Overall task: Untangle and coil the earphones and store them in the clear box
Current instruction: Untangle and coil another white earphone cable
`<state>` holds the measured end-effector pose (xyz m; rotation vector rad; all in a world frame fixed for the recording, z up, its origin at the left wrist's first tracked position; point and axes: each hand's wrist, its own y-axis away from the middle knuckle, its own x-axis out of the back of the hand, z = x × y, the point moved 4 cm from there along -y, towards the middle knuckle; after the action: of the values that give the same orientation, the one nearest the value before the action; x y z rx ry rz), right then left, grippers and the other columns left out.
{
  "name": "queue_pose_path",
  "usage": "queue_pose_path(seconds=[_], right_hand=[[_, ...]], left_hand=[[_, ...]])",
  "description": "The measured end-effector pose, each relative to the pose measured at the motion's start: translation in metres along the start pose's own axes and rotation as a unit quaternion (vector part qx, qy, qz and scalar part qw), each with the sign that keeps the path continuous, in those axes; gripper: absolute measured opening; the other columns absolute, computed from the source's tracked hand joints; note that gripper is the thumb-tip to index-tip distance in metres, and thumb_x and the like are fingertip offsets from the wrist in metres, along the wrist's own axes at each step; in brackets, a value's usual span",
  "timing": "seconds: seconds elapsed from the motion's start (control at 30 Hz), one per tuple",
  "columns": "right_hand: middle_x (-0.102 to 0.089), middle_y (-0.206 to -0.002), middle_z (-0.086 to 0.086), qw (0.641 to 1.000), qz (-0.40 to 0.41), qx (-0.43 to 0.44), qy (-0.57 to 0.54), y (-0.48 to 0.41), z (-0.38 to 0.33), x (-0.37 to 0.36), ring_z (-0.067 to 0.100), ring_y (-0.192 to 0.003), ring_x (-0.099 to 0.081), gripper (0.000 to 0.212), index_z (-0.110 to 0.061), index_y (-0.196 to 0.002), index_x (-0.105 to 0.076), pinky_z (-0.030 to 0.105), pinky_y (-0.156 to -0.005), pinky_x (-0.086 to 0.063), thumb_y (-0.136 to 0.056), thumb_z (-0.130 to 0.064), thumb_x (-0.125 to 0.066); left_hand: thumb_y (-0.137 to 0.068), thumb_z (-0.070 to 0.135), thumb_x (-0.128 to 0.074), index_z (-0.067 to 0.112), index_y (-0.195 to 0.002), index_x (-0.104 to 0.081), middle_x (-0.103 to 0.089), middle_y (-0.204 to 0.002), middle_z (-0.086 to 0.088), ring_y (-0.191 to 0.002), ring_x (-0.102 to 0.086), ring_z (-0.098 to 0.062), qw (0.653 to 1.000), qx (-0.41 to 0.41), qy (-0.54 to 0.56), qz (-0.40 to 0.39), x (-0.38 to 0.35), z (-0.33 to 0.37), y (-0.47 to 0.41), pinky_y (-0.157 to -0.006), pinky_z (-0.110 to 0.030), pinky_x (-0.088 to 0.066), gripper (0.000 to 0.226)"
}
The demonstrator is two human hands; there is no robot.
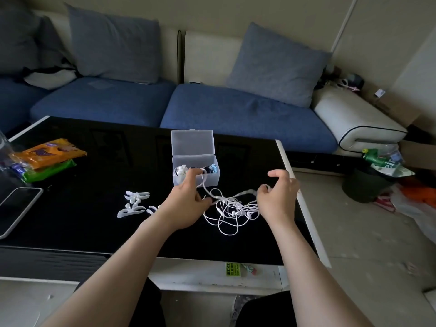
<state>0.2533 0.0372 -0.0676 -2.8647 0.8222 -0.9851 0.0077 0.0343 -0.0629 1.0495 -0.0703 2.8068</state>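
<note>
On the black table, just before the open clear box, the white earphones lie tangled. The left hand pinches one cord beside the box, and the right hand pinches another strand.

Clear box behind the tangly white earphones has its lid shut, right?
Not quite. The head view shows the clear box behind the tangly white earphones with its lid open, standing up at the back.
</note>
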Motion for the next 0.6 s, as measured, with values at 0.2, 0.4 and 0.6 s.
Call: queue_pose_path(seconds=[0.2,0.4,0.6], right_hand=[[-0.078,-0.075,0.014,0.972,-0.203,-0.118,-0.022,0.033,-0.027,-0.018,0.032,-0.068,-0.076,0.047,-0.003,-0.086,-0.076,0.036,-0.068,-0.064,-0.098,-0.047,-0.068],[-0.077,-0.075,0.017,0.88,-0.353,-0.255,-0.191,0.048,-0.036,-0.035,0.026,-0.069,-0.078,0.021,0.01,-0.104,-0.073,0.03,-0.06,-0.061,-0.094,-0.008,-0.07],[-0.075,-0.086,0.023,0.82,-0.302,-0.345,-0.343,0.038,-0.026,-0.035,0.027,-0.075,-0.075,0.015,0.013,-0.106,-0.064,0.036,-0.064,-0.065,-0.097,0.015,-0.052]], left_hand=[[-0.097,0.025,-0.076,0.024,-0.123,-0.058,-0.064,-0.067,0.007,-0.062,-0.059,-0.005,0.979,-0.03,0.2,0.01,0.009,0.025,0.006,-0.068,-0.025,-0.047,0.031],[-0.091,0.02,-0.084,0.02,-0.12,-0.063,-0.065,-0.068,-0.003,-0.074,-0.059,-0.022,0.952,-0.051,0.263,-0.147,0.01,0.037,0.021,-0.078,-0.041,-0.046,0.036],[-0.089,0.016,-0.083,0.014,-0.12,-0.065,-0.075,-0.073,-0.013,-0.077,-0.073,-0.022,0.957,-0.013,0.234,-0.171,0.013,0.034,0.024,-0.085,-0.038,-0.051,0.035]])
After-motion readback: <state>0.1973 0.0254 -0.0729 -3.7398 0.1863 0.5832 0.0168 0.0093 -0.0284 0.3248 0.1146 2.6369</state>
